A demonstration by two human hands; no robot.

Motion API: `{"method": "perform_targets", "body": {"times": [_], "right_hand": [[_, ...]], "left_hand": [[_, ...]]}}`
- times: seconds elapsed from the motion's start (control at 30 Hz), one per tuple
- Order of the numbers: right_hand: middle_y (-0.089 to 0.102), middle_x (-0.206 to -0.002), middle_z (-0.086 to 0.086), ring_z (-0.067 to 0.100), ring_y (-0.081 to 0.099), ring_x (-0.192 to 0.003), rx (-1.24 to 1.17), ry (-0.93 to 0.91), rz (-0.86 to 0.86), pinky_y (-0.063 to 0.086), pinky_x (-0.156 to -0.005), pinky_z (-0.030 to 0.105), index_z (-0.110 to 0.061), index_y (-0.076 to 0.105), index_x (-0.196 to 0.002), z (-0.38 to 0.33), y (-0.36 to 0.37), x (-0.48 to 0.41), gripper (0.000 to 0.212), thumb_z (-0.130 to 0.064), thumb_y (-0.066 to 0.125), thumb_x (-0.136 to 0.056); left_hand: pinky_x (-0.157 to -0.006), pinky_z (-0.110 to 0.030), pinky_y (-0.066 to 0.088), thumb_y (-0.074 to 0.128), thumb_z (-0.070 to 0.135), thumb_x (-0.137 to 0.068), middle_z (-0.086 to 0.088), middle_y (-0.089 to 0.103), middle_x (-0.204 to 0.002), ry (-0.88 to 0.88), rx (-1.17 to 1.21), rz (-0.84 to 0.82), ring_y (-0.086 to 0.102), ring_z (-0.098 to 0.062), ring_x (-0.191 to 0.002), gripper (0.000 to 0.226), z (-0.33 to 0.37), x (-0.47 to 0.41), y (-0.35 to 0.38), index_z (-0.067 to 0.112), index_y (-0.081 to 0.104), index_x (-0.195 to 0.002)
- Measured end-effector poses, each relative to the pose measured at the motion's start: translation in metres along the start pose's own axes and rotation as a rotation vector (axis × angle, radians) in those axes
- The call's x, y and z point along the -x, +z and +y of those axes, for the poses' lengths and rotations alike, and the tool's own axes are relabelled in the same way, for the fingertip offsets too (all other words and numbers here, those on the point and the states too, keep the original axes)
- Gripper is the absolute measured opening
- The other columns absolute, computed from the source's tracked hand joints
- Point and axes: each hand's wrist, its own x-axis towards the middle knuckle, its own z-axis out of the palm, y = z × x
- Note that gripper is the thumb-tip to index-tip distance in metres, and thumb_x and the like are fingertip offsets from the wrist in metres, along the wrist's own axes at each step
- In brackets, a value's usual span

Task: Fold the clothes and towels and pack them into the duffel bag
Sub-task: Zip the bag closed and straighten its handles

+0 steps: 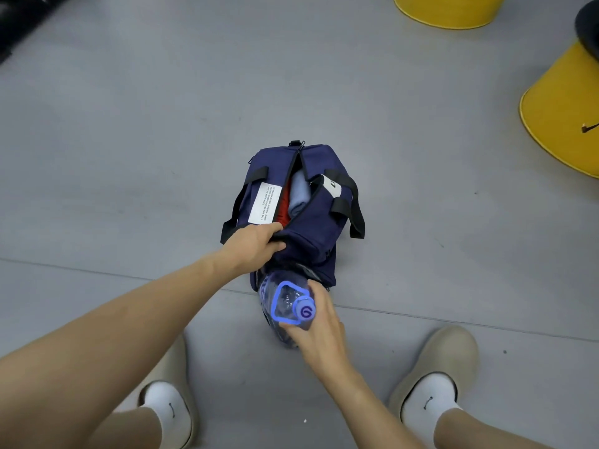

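Note:
A navy duffel bag [319, 228] with black handles lies on the grey floor, its top zip partly open. Inside it show a folded light blue cloth [299, 197] and a red cloth [283, 207]. My left hand [256, 244] grips the fabric at the bag's near end, beside the zip opening. My right hand [319, 332] holds a clear plastic bottle [287, 306] with a blue cap and blue handle ring, its lower part against the bag's near end pocket. The bottle's base is hidden by the bag.
Two yellow stools stand at the far right, one [450, 11] at the top and one [560, 118] tipped towards the edge. My feet in beige shoes [437, 374] and white socks stand at the bottom. A dark object [19, 17] lies at the top left.

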Motion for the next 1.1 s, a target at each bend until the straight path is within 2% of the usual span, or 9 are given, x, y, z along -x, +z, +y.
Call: {"method": "perform_targets", "body": {"times": [0.07, 0.17, 0.4, 0.53, 0.67, 0.77, 0.87, 0.97, 1.1], "right_hand": [[0.042, -0.141, -0.025, 0.009, 0.052, -0.113, -0.016, 0.003, 0.051, 0.042, -0.085, 0.023, -0.041, 0.029, -0.144, 0.001, 0.007, -0.010, 0.078, -0.045, 0.074, -0.081], [0.033, -0.153, -0.016, 0.017, 0.053, -0.121, 0.175, 0.000, 0.112, 0.045, -0.087, 0.027, -0.030, 0.025, -0.149, 0.005, 0.018, -0.029, 0.084, -0.041, 0.076, -0.084], [0.036, -0.145, 0.002, 0.028, 0.057, -0.111, 0.455, 0.084, 0.259, 0.050, -0.070, 0.037, -0.018, 0.031, -0.142, -0.002, 0.037, -0.061, 0.081, -0.049, 0.076, -0.081], [0.043, -0.134, 0.004, 0.029, 0.059, -0.101, 0.388, 0.113, 0.311, 0.049, -0.064, 0.038, -0.018, 0.036, -0.134, -0.003, 0.035, -0.068, 0.078, -0.052, 0.078, -0.078], [0.047, -0.122, 0.002, 0.032, 0.063, -0.088, 0.273, 0.199, 0.407, 0.041, -0.057, 0.035, -0.018, 0.039, -0.121, 0.001, 0.028, -0.062, 0.071, -0.060, 0.075, -0.077], [0.046, -0.116, 0.003, 0.034, 0.063, -0.086, 0.211, 0.260, 0.443, 0.042, -0.057, 0.036, -0.017, 0.038, -0.115, 0.001, 0.024, -0.064, 0.074, -0.063, 0.077, -0.073], [0.045, -0.119, 0.005, 0.033, 0.061, -0.091, 0.181, 0.286, 0.417, 0.040, -0.059, 0.035, -0.015, 0.037, -0.119, -0.006, 0.025, -0.072, 0.081, -0.062, 0.080, -0.069], [0.045, -0.127, 0.003, 0.030, 0.059, -0.099, 0.208, 0.173, 0.319, 0.048, -0.068, 0.038, -0.019, 0.039, -0.129, -0.003, 0.019, -0.067, 0.079, -0.056, 0.080, -0.073], [0.044, -0.141, -0.011, 0.018, 0.061, -0.104, 0.315, -0.176, 0.300, 0.054, -0.078, 0.037, -0.040, 0.039, -0.146, 0.013, 0.010, -0.042, 0.055, -0.038, 0.062, -0.096]], "left_hand": [[-0.066, -0.036, 0.039, 0.057, 0.029, -0.098, 0.005, 0.054, -0.073, -0.011, 0.022, 0.013, 0.052, -0.025, -0.075, 0.018, 0.003, 0.000, -0.004, 0.013, 0.051, -0.092], [-0.068, -0.038, 0.044, 0.056, 0.030, -0.099, 0.000, 0.060, -0.080, -0.007, 0.072, 0.031, 0.054, -0.024, -0.076, 0.019, 0.013, 0.001, -0.008, 0.012, 0.054, -0.095], [-0.066, -0.041, 0.047, 0.057, 0.030, -0.099, 0.001, 0.059, -0.073, 0.009, 0.123, 0.097, 0.055, -0.025, -0.070, 0.021, 0.026, 0.012, 0.004, 0.013, 0.050, -0.087], [-0.064, -0.039, 0.044, 0.055, 0.031, -0.100, 0.002, 0.057, -0.072, 0.034, 0.051, 0.091, 0.054, -0.024, -0.069, 0.022, 0.026, 0.009, 0.005, 0.015, 0.047, -0.088], [-0.062, -0.039, 0.042, 0.062, 0.038, -0.095, 0.003, 0.052, -0.072, 0.062, -0.060, -0.066, 0.052, -0.029, -0.071, 0.028, 0.008, 0.005, 0.001, 0.019, 0.043, -0.090], [-0.058, -0.032, 0.033, 0.069, 0.036, -0.090, 0.008, 0.047, -0.068, 0.072, -0.067, -0.140, 0.047, -0.021, -0.067, 0.034, 0.010, 0.008, 0.008, 0.024, 0.039, -0.079], [-0.055, -0.027, 0.031, 0.071, 0.036, -0.088, 0.009, 0.050, -0.068, 0.071, 0.012, -0.102, 0.046, -0.013, -0.064, 0.035, 0.021, 0.007, 0.011, 0.027, 0.041, -0.072], [-0.058, -0.028, 0.036, 0.070, 0.035, -0.089, 0.007, 0.057, -0.069, 0.029, 0.130, -0.048, 0.050, -0.012, -0.064, 0.021, 0.023, 0.008, 0.010, 0.023, 0.056, -0.077], [-0.077, -0.040, 0.051, 0.070, 0.028, -0.090, 0.004, 0.068, -0.081, -0.006, 0.381, -0.010, 0.062, -0.019, -0.080, 0.007, 0.015, 0.014, 0.021, 0.022, 0.067, -0.086]]}}
